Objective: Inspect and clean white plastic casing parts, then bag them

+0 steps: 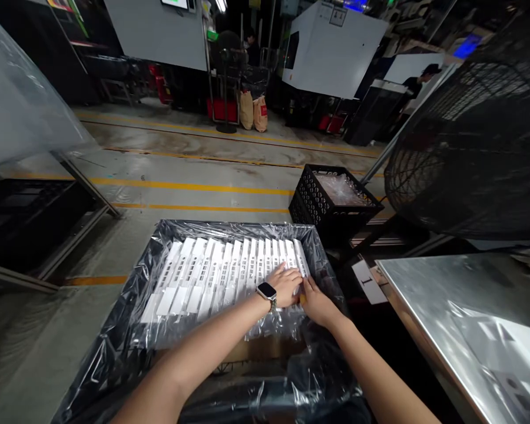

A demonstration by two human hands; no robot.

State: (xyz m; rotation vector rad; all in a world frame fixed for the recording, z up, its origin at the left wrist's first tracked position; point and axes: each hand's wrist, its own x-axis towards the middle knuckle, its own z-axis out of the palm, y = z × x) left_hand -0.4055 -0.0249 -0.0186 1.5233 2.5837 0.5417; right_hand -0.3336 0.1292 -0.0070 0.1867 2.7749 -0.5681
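Head view was taken over a factory floor (203, 171) marked with yellow lines, large white machines (331, 47) seen at the far side. A big black fan guard (472, 129) filled the right, a shiny metal table (459, 318) below it, a slip marked "1" (367, 281) near its corner. A clear plastic sheet (22, 106) was draped over a rack at left, probably as a dust cover. A second black crate (331, 203) with a plastic liner was set on the floor beyond, well apart from the hands.

Closest was a black bin lined with clear plastic film (128, 306), the film pulled over the rim, likely so that the parts were kept clean. Inside, white slotted plastic parts (212, 274) were laid side by side in one tight row, long edges touching, evidently packed that way to fill the layer evenly.

Left hand (287, 284), a smartwatch (267, 291) worn on the wrist, was laid flat with fingers spread on the rightmost parts, seemingly to press them flush. Right hand (315, 300) was placed just beside it at the row's right end, fingers curled toward the last part's edge; whether anything was pinched could not be told.
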